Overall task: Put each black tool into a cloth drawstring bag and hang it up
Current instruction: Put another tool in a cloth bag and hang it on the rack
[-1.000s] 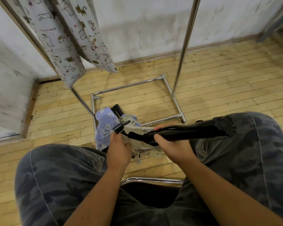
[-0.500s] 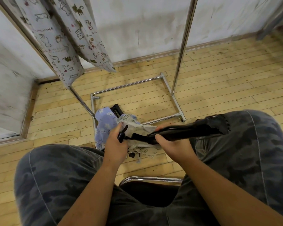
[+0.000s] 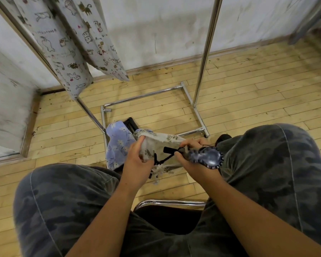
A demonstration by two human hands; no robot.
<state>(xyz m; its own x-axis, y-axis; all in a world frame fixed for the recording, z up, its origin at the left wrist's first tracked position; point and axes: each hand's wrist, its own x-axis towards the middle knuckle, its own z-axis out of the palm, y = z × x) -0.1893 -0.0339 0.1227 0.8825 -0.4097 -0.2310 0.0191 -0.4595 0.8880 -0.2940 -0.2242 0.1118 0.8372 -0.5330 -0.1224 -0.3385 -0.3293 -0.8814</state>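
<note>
Since a second ago the black tool (image 3: 208,157) has swung off the knee: its round, toothed head now faces up by the right thigh, its thin end towards the bag. The left hand (image 3: 137,158) has left the tool's tip and now pinches the mouth of the pale flowered drawstring bag (image 3: 159,142); the right hand (image 3: 191,158) clasps the tool's shaft. I'd hold the mouth wider and feed the loose black strap in first, lest it snag. Cat-print bags (image 3: 63,45) hang far left. A blue flowered bag (image 3: 117,145) and another black tool (image 3: 130,124) lie on the floor (image 3: 248,101) by the rack (image 3: 205,58).
</note>
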